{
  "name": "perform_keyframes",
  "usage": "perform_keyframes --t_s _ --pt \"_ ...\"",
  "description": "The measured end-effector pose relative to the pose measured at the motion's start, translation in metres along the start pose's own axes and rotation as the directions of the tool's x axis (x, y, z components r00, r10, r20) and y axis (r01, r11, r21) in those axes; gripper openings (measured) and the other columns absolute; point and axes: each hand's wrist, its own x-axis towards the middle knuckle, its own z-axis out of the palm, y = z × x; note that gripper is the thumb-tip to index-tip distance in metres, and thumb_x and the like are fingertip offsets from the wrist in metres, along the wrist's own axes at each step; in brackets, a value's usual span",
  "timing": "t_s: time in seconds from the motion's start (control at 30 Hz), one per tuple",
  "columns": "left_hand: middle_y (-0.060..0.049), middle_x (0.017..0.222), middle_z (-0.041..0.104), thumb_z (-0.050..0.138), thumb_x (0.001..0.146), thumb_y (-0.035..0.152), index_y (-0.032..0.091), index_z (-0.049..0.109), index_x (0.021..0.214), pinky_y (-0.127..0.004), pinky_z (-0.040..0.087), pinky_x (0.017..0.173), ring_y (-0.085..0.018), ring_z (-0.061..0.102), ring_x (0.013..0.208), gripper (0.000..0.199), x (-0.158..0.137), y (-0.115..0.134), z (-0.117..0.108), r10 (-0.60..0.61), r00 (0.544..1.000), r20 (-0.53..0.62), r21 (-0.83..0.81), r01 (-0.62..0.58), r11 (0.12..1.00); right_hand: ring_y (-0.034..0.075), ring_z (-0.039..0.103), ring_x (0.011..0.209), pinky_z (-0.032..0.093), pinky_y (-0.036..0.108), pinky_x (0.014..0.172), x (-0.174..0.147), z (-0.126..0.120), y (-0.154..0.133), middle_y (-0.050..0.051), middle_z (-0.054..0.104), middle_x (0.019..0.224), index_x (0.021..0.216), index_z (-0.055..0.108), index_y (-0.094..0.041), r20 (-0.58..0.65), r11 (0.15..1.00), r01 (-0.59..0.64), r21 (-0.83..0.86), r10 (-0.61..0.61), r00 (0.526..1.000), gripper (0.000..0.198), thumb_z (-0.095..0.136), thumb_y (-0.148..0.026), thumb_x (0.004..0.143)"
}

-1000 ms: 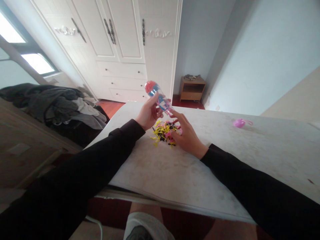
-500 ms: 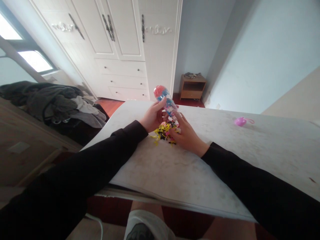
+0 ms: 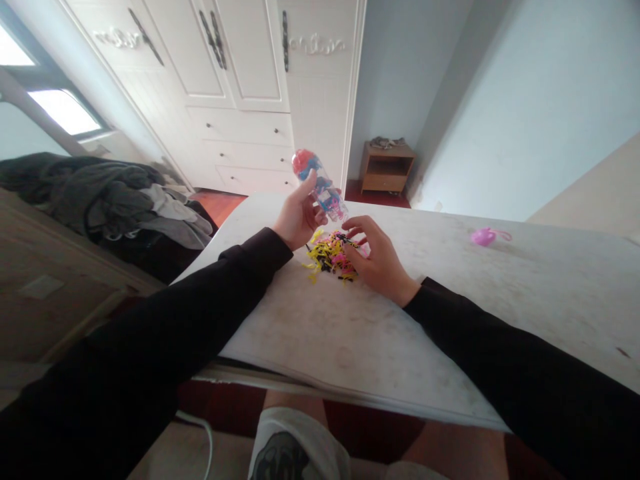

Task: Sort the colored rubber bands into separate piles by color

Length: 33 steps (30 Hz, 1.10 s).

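A clear plastic bottle (image 3: 320, 181) with red, blue and pink pieces inside is gripped in my left hand (image 3: 299, 213). It is tilted, its red end up and to the left, its other end pointing down toward my right hand (image 3: 381, 260). Below it on the white table (image 3: 350, 347) lies a pile of small yellow, black and pink bands or strips (image 3: 327, 257). My right hand is at the right edge of this pile, fingers curved and apart, the fingertips touching or just over the pieces. Whether a small piece sits between them I cannot tell.
A pink, rounded item with a loop (image 3: 483, 236) lies on the table's right side. Heaped clothes (image 3: 125, 200) are off the left edge. Beyond the table stand a white wardrobe (image 3: 250, 80) and a small wooden nightstand (image 3: 385, 168).
My left hand has moved the bottle up and left, away from my right hand. The right hand's fingers have come off the bottle's lower end, and more of the pile shows.
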Motion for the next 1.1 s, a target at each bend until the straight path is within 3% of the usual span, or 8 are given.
perform_keyframes --t_s 0.13,0.23,0.33,0.43,0.67,0.77,0.93,1.1 --pt "-0.006 0.088 0.075 0.064 0.096 0.06 0.02 0.072 0.113 -0.024 0.037 0.044 -0.01 0.054 0.05 0.044 -0.003 0.001 0.004 -0.009 1.0 -0.016 0.024 0.009 1.0 0.018 0.058 0.079 0.048 0.034 0.073 0.001 -0.006 -0.008 0.002 0.062 0.086 0.083 0.058 -0.023 -0.036 0.999 0.036 -0.03 -0.037 0.999 0.007 0.061 -0.018 0.086" --pt "-0.005 0.083 0.074 0.069 0.093 0.06 0.019 0.07 0.114 -0.024 0.036 0.044 -0.01 0.055 0.05 0.046 -0.006 0.001 0.007 -0.004 1.0 -0.008 0.053 0.005 0.999 0.014 0.053 0.068 0.043 0.03 0.065 0.004 -0.016 -0.017 -0.001 0.059 0.073 0.072 0.058 -0.021 0.228 0.994 0.075 0.081 -0.091 0.969 0.017 0.067 -0.019 0.086" --pt "-0.003 0.078 0.071 0.073 0.091 0.058 0.019 0.069 0.115 -0.023 0.036 0.044 -0.009 0.054 0.048 0.046 -0.008 -0.001 0.009 -0.009 1.0 0.019 0.082 0.007 0.997 0.011 0.054 0.063 0.043 0.026 0.062 0.009 -0.026 -0.029 -0.003 0.059 0.067 0.071 0.065 -0.019 0.662 0.968 0.038 0.247 -0.198 0.723 0.021 0.075 -0.023 0.089" --pt "-0.002 0.075 0.07 0.075 0.09 0.054 0.018 0.068 0.113 -0.023 0.035 0.044 -0.009 0.055 0.049 0.043 -0.009 -0.004 0.008 0.009 0.998 0.058 0.119 -0.016 0.993 0.011 0.057 0.066 0.045 0.024 0.062 0.01 -0.029 -0.044 -0.004 0.06 0.069 0.078 0.072 -0.018 0.855 0.955 -0.042 0.292 -0.241 0.459 0.017 0.083 -0.026 0.088" --pt "-0.005 0.079 0.074 0.076 0.086 0.05 0.017 0.064 0.097 -0.021 0.036 0.043 -0.009 0.056 0.05 0.037 -0.008 -0.01 0.001 0.019 0.979 0.201 0.247 -0.07 0.966 0.009 0.053 0.067 0.042 0.024 0.065 0.0 -0.018 -0.069 -0.004 0.061 0.074 0.074 0.066 -0.016 0.971 0.988 -0.08 0.133 -0.114 0.212 0.02 0.08 -0.008 0.087" --pt "-0.005 0.078 0.073 0.073 0.087 0.054 0.017 0.064 0.097 -0.022 0.036 0.043 -0.01 0.057 0.051 0.039 -0.007 -0.01 0.001 0.037 0.981 0.189 0.236 -0.082 0.968 0.01 0.051 0.07 0.04 0.025 0.067 0.003 -0.018 -0.064 -0.003 0.058 0.077 0.074 0.062 -0.017 0.941 0.988 -0.026 0.15 -0.134 0.31 0.023 0.073 -0.007 0.091" --pt "-0.004 0.074 0.068 0.059 0.095 0.068 0.018 0.066 0.102 -0.023 0.034 0.042 -0.011 0.058 0.053 0.052 -0.003 -0.006 0.003 0.086 0.995 0.057 0.216 -0.096 0.972 0.013 0.051 0.072 0.039 0.028 0.071 0.009 -0.019 -0.029 -0.001 0.058 0.076 0.074 0.059 -0.018 0.614 0.991 0.124 0.055 -0.132 0.778 0.02 0.066 -0.008 0.09" --pt "-0.003 0.072 0.066 0.053 0.097 0.07 0.018 0.068 0.107 -0.023 0.034 0.041 -0.012 0.059 0.053 0.056 0.0 -0.006 0.003 0.08 0.997 -0.003 0.208 -0.078 0.975 0.014 0.051 0.068 0.037 0.029 0.065 0.007 -0.016 -0.007 0.0 0.056 0.073 0.071 0.059 -0.019 0.284 0.991 0.13 -0.044 -0.112 0.952 0.022 0.064 -0.017 0.092"
